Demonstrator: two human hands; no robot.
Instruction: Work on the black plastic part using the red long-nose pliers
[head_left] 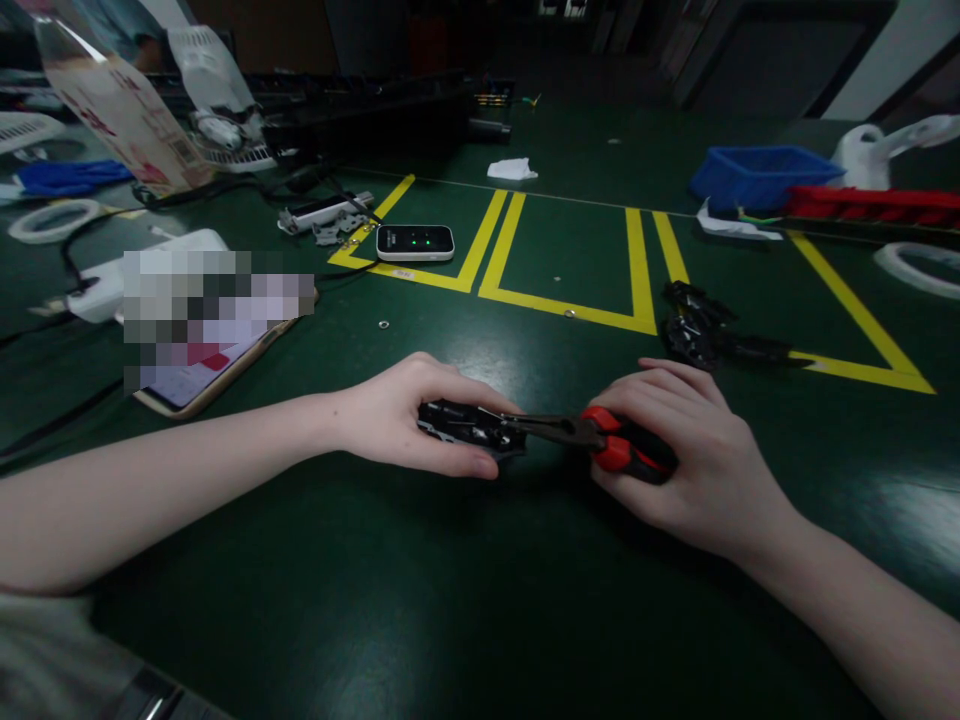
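Observation:
My left hand (420,420) is closed around a small black part (476,428) with some shiny metal bits on it, held just above the green table. In my right hand (682,450) is a pair of needle-nose pliers (615,440) with red and black handles. The long jaws point left, and their tips meet the right end of the black part. Whether the tips grip a piece of it I cannot tell. Beyond my right hand, a pile of similar black parts (697,330) lies on the table.
Yellow tape lines (562,305) mark boxes on the green table (420,600). A phone (225,350) and a white power bank-like block (172,265) lie left. A small device with green lights (415,243) sits ahead. At the back right are a blue bin (765,178) and red strip (877,205).

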